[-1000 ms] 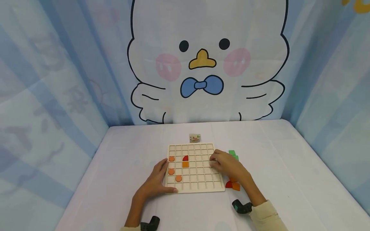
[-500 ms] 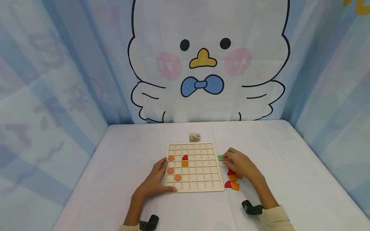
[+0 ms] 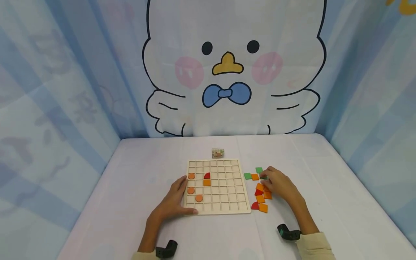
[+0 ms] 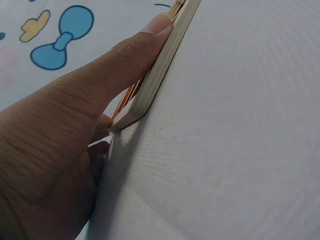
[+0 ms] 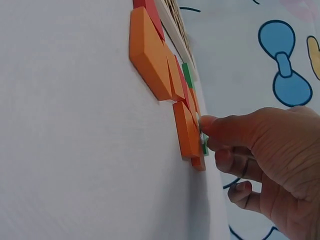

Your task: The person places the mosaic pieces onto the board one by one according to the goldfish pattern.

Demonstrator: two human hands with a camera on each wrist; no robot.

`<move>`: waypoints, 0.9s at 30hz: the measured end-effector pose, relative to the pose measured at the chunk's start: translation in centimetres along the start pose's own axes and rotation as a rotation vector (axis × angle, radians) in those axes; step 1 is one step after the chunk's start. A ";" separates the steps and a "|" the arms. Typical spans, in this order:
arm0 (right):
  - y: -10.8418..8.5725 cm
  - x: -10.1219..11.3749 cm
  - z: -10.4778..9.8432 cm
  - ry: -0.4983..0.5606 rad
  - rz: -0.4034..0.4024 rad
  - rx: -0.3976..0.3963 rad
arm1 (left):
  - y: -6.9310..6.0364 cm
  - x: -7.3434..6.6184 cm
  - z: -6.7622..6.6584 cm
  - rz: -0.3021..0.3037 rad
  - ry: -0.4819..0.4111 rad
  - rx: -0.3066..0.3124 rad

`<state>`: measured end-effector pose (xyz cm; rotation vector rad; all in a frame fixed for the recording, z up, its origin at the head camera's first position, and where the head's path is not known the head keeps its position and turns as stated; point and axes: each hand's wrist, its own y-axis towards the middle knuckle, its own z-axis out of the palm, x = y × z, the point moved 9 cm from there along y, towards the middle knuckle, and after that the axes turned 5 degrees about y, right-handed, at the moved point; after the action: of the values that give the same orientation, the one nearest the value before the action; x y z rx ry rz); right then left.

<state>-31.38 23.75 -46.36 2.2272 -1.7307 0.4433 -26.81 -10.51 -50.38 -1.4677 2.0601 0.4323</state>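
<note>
A square wooden grid board (image 3: 221,207) lies on the table. In its cells sit several orange discs (image 3: 199,198), a red quarter-circle tile (image 3: 207,176) and an orange square tile (image 3: 207,182). My left hand (image 3: 173,200) rests at the board's near left corner, the straight thumb along the near edge and the fingers by the left side. To the right of the board, the thumb and index finger of my right hand (image 3: 279,184) come together at a green tile (image 3: 264,177), which they partly hide. Seen from the right wrist, this green tile (image 5: 205,146) shows just beyond the fingertips.
Loose tiles lie right of the board: green ones (image 3: 259,169), orange squares (image 3: 263,208) and red quarter-circles (image 3: 255,206). Behind the board is a small patterned card or block (image 3: 217,153). A printed curtain (image 3: 227,115) stands along the table's far edge.
My right hand has moved right, from the board's right edge to the loose tiles. A green and an orange tile beside the board now show uncovered. The left hand stays at the corner.
</note>
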 end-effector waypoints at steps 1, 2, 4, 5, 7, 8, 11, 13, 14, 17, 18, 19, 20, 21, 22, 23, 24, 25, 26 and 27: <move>0.0 -0.1 -0.1 0.003 0.001 -0.005 | 0.0 0.0 0.0 0.001 -0.004 -0.001; -0.1 -0.2 -0.1 0.006 0.003 -0.011 | 0.0 0.0 0.0 0.002 -0.006 -0.001; -0.2 -0.3 -0.3 0.014 0.002 -0.021 | 0.1 0.0 0.0 0.002 -0.005 0.001; -0.2 -0.4 -0.3 0.019 0.000 -0.024 | 0.1 0.0 0.0 0.002 -0.001 0.001; -0.3 -0.4 -0.3 0.026 -0.004 -0.024 | 0.1 0.1 0.0 0.002 0.002 -0.001; -0.3 -0.5 -0.3 0.028 -0.005 -0.022 | 0.0 0.1 0.0 0.001 0.004 -0.001; -0.4 -0.5 -0.2 0.039 0.000 -0.015 | 0.0 0.1 0.0 0.005 0.003 -0.004; -0.4 -0.6 -0.1 0.044 0.000 -0.011 | 0.0 0.1 0.0 0.009 -0.002 -0.004; -0.4 -0.6 -0.1 0.049 -0.003 -0.010 | 0.0 0.1 0.0 0.010 -0.005 -0.006; -0.3 -0.5 0.0 0.056 -0.029 -0.009 | 0.0 0.1 0.0 0.006 -0.011 -0.006; -0.2 -0.4 0.0 0.058 -0.039 -0.004 | 0.0 0.1 0.0 0.005 -0.012 -0.005; -0.2 -0.4 0.0 0.060 -0.047 0.003 | 0.0 0.1 0.0 0.003 -0.012 -0.003; -0.2 -0.3 0.0 0.062 -0.054 0.013 | 0.0 0.2 0.0 0.002 -0.013 -0.003; -0.2 -0.3 0.0 0.062 -0.058 0.025 | 0.0 0.2 0.0 0.002 -0.012 -0.002; -0.1 -0.3 0.0 0.061 -0.057 0.038 | 0.0 0.2 0.0 0.004 -0.012 -0.005; -0.1 -0.3 0.0 0.060 -0.054 0.052 | 0.0 0.2 0.0 0.006 -0.011 -0.007; -0.1 -0.3 0.1 0.060 -0.051 0.068 | 0.0 0.2 0.0 0.010 -0.009 -0.008; -0.1 -0.3 0.1 0.062 -0.047 0.082 | 0.0 0.2 0.1 0.012 -0.009 -0.009; -0.1 -0.4 0.1 0.065 -0.045 0.095 | 0.0 0.1 0.1 0.015 -0.010 -0.011; -0.1 -0.4 0.1 0.068 -0.043 0.104 | 0.0 0.1 0.1 0.017 -0.008 -0.011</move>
<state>-31.38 24.09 -46.61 2.2876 -1.6577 0.6045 -26.84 -10.56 -50.55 -1.4528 2.0683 0.4560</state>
